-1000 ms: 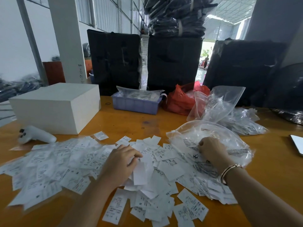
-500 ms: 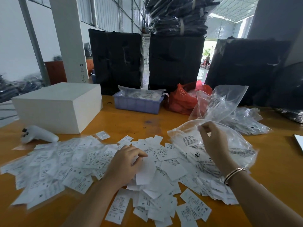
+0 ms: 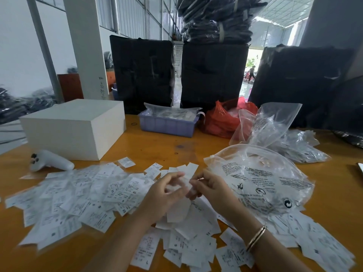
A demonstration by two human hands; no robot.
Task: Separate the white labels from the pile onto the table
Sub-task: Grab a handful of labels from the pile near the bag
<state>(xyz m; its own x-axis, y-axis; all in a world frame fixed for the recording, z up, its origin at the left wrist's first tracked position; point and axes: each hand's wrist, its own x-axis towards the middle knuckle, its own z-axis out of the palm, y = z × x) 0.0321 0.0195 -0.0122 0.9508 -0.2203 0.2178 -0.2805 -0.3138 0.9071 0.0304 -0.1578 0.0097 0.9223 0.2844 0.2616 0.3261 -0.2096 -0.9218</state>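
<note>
A wide pile of white labels [image 3: 82, 201] with black print covers the orange table [image 3: 161, 148] from the left edge to the lower right. Both my hands are raised together over the middle of the pile. My left hand [image 3: 167, 195] and my right hand [image 3: 210, 188] pinch a few blurred white labels [image 3: 183, 182] between their fingertips. A clear printed plastic bag [image 3: 261, 181] lies just right of my right hand, on top of more labels.
A white box [image 3: 74, 128] stands at the back left with a white controller [image 3: 49, 160] in front of it. Behind the pile are a purple tray [image 3: 167, 126], a red bag [image 3: 225, 120] and more clear bags [image 3: 275, 124]. Black bundles line the far edge.
My right hand left the clear bag and moved left. My left hand rose off the pile. Both now meet above the pile, pinching labels.
</note>
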